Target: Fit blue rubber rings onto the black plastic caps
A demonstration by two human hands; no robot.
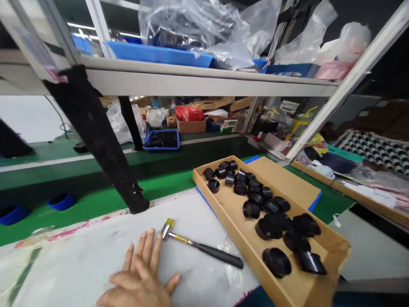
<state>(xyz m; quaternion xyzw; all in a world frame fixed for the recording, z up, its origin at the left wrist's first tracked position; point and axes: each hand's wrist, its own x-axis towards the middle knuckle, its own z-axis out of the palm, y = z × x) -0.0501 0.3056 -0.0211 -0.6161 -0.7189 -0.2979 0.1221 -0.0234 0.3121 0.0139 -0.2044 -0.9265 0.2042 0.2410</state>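
My left hand (148, 253) is at the bottom of the view over the white work surface (86, 251), its fingers stretched forward and apart and its thumb out to the right. Across the back of it lies my right hand (137, 290), fingers extended toward the left; neither hand holds anything. Just beyond the left fingertips rests a small hammer (204, 249) with a yellow-tipped metal head and a black grip. To the right, a shallow cardboard tray (220, 209) carries many short black cylindrical pieces (276, 262), some tipped on their sides.
A black-wrapped post (105, 140) rises at the work surface's back edge. Blue rings (61, 201) lie on the green strip at left. A shelf (204, 83) with blue bins and plastic bags spans above. A flat cardboard piece (284, 181) sits behind the tray.
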